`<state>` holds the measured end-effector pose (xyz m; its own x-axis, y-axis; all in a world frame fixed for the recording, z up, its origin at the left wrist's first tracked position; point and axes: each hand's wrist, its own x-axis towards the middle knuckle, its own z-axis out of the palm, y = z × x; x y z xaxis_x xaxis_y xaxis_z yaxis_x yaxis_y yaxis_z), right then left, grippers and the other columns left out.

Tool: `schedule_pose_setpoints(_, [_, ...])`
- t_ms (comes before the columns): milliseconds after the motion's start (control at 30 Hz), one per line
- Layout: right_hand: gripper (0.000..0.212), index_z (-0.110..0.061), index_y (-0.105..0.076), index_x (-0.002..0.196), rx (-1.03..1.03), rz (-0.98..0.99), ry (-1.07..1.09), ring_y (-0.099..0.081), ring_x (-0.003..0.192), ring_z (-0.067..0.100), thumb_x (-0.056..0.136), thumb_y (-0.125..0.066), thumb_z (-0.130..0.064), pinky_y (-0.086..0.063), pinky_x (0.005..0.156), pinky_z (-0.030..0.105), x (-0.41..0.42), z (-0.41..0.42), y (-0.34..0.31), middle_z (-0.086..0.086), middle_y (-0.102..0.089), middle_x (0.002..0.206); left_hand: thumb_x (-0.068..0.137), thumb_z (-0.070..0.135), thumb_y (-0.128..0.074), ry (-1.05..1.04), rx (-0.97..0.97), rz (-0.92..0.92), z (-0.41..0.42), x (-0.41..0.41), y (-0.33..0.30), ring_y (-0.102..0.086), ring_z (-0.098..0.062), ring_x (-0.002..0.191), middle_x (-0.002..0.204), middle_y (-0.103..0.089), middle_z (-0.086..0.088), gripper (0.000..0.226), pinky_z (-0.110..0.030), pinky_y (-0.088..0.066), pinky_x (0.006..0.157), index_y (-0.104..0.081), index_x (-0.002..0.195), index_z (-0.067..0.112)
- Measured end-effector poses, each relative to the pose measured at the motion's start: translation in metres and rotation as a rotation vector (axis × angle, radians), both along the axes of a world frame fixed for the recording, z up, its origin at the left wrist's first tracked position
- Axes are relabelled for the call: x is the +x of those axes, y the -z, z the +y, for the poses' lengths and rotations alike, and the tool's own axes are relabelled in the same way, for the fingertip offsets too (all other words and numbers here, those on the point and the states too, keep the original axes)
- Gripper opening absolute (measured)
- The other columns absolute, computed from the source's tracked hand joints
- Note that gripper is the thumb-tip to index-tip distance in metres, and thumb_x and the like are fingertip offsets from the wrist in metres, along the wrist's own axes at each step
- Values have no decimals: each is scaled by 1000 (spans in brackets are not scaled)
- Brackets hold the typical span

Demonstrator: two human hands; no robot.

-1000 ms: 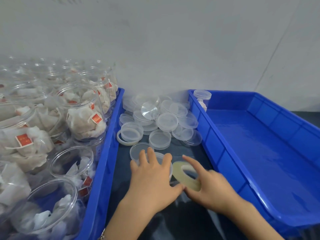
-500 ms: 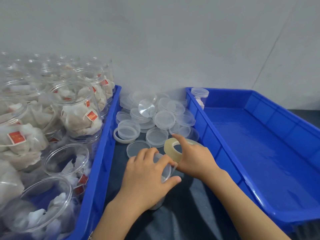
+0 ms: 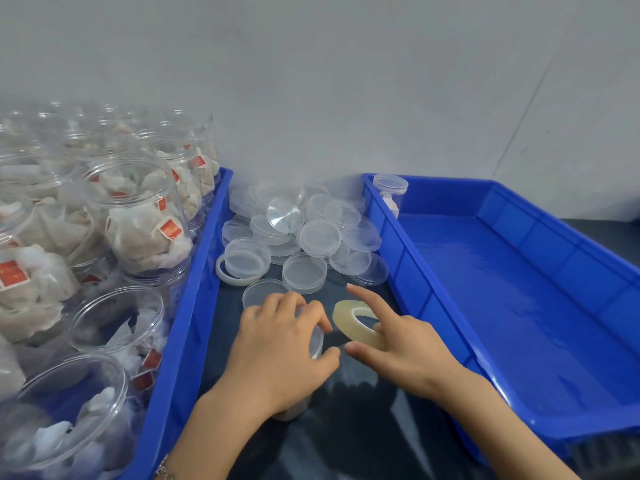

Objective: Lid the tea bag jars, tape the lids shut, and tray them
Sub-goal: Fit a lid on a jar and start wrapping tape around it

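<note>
While gripping the lidded jar [image 3: 304,344] from above w/ the left hand [image 3: 280,351], fingers curled round the lid rim, and carrying the tape roll [image 3: 358,325] on the right hand [image 3: 398,348]. Head view only, so going through that.

Changing vs half a sec ago: tape roll coming back from up near the lid pile [image 3: 301,233] to just beside the jar's right side, now lying flatter; right hand w/ index straight, roll looped over the other fingers, thumb tip nearly touching the left thumb. Left hand staying clamped on the same jar, jar upright on the dark tabletop [image 3: 346,427] betw. the two trays. Whether a free tape end is already pulled off: can't tell, too clear to see. Probably meaning lidding is done for this jar and taping is about to start; traying not yet.

Standing in the left blue tray [image 3: 204,271]: many open tea bag jars [image 3: 138,216], packed close, still w/o lids. Sitting in the far-left corner of the right blue tray [image 3: 519,306]: one finished jar [image 3: 391,192], rest of that tray floor bare blue.

Edges and room: working in a narrow strip, tray walls close on both sides. Left tray wall just beside the left wrist; right tray rim just beside the right hand. Loose lids and a second tape ring [image 3: 228,277] crowding the far end, nearest lid [image 3: 263,292] almost touching the left fingers. Open room mostly toward the body and up over the right rim for traying.
</note>
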<state>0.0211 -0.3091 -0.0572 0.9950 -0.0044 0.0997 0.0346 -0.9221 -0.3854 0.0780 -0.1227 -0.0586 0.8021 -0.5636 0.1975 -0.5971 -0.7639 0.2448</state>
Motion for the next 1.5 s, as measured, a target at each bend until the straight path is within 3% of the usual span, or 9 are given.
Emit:
schedule_pose_setpoints(200, [64, -54, -16, 138, 19, 20, -12, -49, 66, 1, 83, -47, -61, -34, 63, 17, 5, -1, 3, -20, -50, 68, 73, 77, -29, -5, -24, -24, 3, 1, 4, -28, -4, 123, 124, -36, 21, 56, -27, -22, 95, -37, 120, 47])
schedule_pose_setpoints(367, [59, -53, -15, 139, -114, -84, -62, -53, 112, 4, 85, -36, -66, -40, 83, 23, 0, -4, 3, -23, -52, 128, 61, 85, -14, -89, 1, -34, 1, 3, 8, -20, -8, 132, 139, -31, 18, 92, -30, -20, 105, -28, 140, 40])
schedule_pose_setpoints(467, [56, -56, -15, 137, -113, -58, -89, -52, 116, 5, 85, -31, -68, -43, 88, 27, -6, -6, 3, -22, -53, 130, 52, 94, -7, -127, 41, -20, 0, 2, 7, -1, -20, 141, 144, -26, 16, 100, -44, -9, 111, -31, 135, 43])
schedule_pose_setpoints(567, [53, -55, -20, 138, -171, -80, -47, -54, 113, 9, 86, -25, -67, -45, 85, 30, -2, -5, 8, -16, -59, 125, 42, 98, 1, -128, 96, 5, -2, 2, 5, -18, -21, 134, 137, -33, 16, 110, -42, -23, 103, -33, 131, 42])
schedule_pose_setpoints(733, [49, -52, -26, 139, -259, -192, -20, -61, 82, 16, 91, -28, -62, -42, 63, 31, 15, 11, 15, -5, -67, 86, 74, 72, -26, -128, 117, -53, -4, 2, 6, -36, -17, 116, 127, -42, 16, 62, -34, -32, 87, -39, 126, 40])
schedule_pose_setpoints(833, [42, -34, -53, 130, -223, -331, -76, -59, 54, 23, 90, -46, -46, -41, 45, 30, 23, 24, 18, 1, -61, 58, 82, 62, -31, -161, 120, -80, -7, 0, 6, -39, -20, 112, 123, -47, 12, 53, -35, -33, 83, -44, 126, 35])
schedule_pose_setpoints(933, [41, -29, -64, 120, -230, -432, -43, -53, 41, 19, 87, -43, -42, -31, 38, 22, 27, 28, 22, -3, -55, 46, 83, 57, -32, -202, 111, -92, -11, 0, 5, -42, -22, 108, 120, -50, 11, 48, -37, -34, 81, -48, 120, 33])
schedule_pose_setpoints(1100, [42, -45, -41, 136, -151, -277, 67, -63, 75, 22, 94, -38, -48, -37, 57, 30, 39, 29, 28, 0, -68, 76, 83, 52, -38, -262, 73, -88, -15, 1, 4, -45, -24, 103, 113, -53, 8, 39, -36, -29, 73, -52, 110, 29])
schedule_pose_setpoints(1500, [41, -41, -38, 137, -91, -223, 157, -60, 98, 18, 97, -33, -45, -48, 77, 35, 64, 41, 23, -7, -66, 106, 82, 49, -39, -319, 56, -81, -17, 4, 1, -46, -29, 101, 110, -55, 4, 38, -37, -29, 70, -52, 109, 26])
